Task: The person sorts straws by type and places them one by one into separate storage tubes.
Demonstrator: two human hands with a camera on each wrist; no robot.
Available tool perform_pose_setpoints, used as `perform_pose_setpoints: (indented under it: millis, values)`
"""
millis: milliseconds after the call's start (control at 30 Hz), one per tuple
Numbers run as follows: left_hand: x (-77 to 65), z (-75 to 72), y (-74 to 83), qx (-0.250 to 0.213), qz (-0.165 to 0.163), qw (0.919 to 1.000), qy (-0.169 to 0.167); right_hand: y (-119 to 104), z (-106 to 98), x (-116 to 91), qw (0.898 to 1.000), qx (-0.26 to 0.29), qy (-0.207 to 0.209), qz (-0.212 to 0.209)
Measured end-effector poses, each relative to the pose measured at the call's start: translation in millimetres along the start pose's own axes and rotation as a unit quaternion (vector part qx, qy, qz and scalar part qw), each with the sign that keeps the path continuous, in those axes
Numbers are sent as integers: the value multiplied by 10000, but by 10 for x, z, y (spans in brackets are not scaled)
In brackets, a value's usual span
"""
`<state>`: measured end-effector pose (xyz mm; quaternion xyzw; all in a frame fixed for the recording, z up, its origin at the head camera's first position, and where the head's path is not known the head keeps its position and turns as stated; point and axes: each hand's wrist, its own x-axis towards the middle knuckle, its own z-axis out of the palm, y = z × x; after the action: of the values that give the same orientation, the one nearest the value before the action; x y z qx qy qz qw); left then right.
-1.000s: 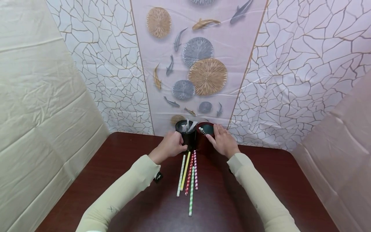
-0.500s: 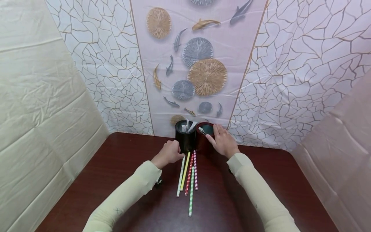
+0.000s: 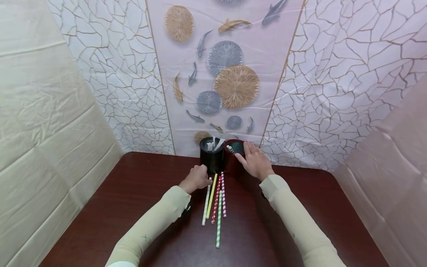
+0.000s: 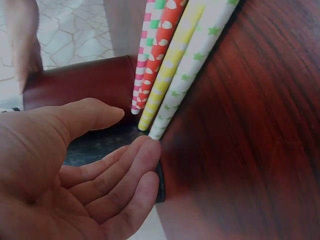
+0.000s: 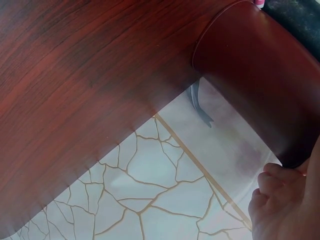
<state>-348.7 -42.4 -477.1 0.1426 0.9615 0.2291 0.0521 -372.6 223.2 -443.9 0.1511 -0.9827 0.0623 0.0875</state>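
Note:
Several paper straws lie side by side on the table in the head view. My left hand (image 3: 197, 177) is at the far end of the white straw with green stars (image 4: 186, 76); in the left wrist view its fingertips are right at the straw's tip, thumb apart. Beside it lie a yellow straw (image 3: 211, 196), a red one (image 3: 216, 200), a pink-striped one (image 3: 223, 194) and a green-striped one (image 3: 218, 220). My right hand (image 3: 256, 161) rests on the rim of a dark red cup (image 5: 260, 75), fingers extended. A black-and-white striped straw (image 3: 230, 149) stands in that cup.
Left of the red cup, close against it, stands a black cup (image 3: 211, 159) with white paper-like strips (image 3: 218, 144) inside. Both cups are at the table's (image 3: 283, 222) back edge, before a patterned cloth backdrop (image 3: 237, 87). Pale cloth (image 3: 43, 129) walls the left side.
My left hand has moved down from the black cup toward the viewer, to the star straw's far end. The right hand stays on the red cup, and the head view has shifted slightly.

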Motion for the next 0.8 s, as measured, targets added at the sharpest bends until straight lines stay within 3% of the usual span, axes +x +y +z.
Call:
perform_pose_setpoints:
  millis: [300,467,800]
  values:
    - [166,92,-1,-78,-419,9990,-152,-7,0,-3,9999,27,-69,87]
    - [246,109,-19,-115,-650,9970,-409,-14,0,-1,9999,8,-24,120]
    - [270,106,25,-406,-978,9928,-556,-6,7,3,9999,14,-75,102]
